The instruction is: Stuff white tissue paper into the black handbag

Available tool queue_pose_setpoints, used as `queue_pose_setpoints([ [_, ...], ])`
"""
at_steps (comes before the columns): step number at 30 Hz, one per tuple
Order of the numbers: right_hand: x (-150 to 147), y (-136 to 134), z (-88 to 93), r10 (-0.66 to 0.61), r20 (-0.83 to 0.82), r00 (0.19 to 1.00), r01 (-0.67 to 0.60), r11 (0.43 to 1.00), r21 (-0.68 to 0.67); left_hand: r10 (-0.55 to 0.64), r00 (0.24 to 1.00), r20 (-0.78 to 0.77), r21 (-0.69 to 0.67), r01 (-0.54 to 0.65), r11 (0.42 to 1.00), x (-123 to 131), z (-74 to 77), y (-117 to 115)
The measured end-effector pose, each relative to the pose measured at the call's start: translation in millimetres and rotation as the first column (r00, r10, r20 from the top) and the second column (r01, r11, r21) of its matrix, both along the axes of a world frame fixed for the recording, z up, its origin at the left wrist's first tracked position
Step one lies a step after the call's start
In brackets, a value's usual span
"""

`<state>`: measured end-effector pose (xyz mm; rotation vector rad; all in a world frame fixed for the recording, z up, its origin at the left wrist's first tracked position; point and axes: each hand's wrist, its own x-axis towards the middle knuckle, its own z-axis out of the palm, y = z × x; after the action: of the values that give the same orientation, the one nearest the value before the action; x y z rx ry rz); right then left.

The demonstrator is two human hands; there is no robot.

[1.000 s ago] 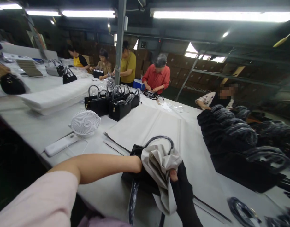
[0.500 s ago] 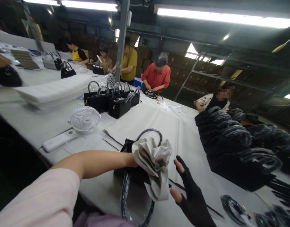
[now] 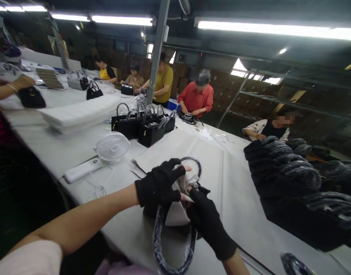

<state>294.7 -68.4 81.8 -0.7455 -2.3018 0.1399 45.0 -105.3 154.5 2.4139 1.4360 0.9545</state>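
Note:
A black handbag [image 3: 150, 211] stands on the table in front of me, its two plastic-wrapped handles folded to the far and near sides. Crumpled pale stuffing paper [image 3: 177, 214] sits at the bag's opening, partly covered by my fingers. My left hand [image 3: 160, 182], in a black fingerless glove, grips the paper from the left. From the right, my right hand [image 3: 208, 218], gloved alike, closes on the paper's other side. Both hands hide much of the bag's body.
A white fan [image 3: 111, 146] with its cable lies left. Several black handbags [image 3: 152, 131] stand behind it, beside stacked white sheets [image 3: 78, 114]. A long row of black bags [image 3: 295, 206] lines the right. Co-workers [image 3: 196, 95] work around the table.
My left hand, earlier hidden behind the bunched paper, now shows on top of it. My right hand has moved left from open air onto the paper, which sits lower and more compressed.

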Motion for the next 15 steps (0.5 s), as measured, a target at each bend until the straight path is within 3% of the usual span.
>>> queue_pose_setpoints([
  [2, -7, 3, 0.1, 0.025, 0.019, 1.000, -0.023, 0.993, -0.118, -0.008, 0.991, -0.134, -0.034, 0.003, 0.999, 7, -12.3, 6],
  [4, -8, 7, -0.6, 0.040, 0.066, 0.997, -0.019, 0.956, -0.294, -0.060, 0.970, -0.234, -0.167, 0.020, 0.986, 11, -29.7, 20],
  [7, -5, 12, 1.0, 0.047, 0.111, 0.993, 0.010, 0.886, -0.463, -0.161, 0.948, -0.275, -0.324, 0.067, 0.944, 10, -49.8, 39],
  [12, -12, 20, 23.7, 0.150, 0.055, 0.987, -0.096, 0.834, -0.544, -0.150, 0.938, -0.314, -0.445, -0.005, 0.895, 5, -50.5, 51],
  [15, -3, 25, 35.4, 0.064, 0.130, 0.989, 0.012, 0.855, -0.518, -0.153, 0.936, -0.316, -0.446, -0.004, 0.895, 5, -48.1, 52],
])
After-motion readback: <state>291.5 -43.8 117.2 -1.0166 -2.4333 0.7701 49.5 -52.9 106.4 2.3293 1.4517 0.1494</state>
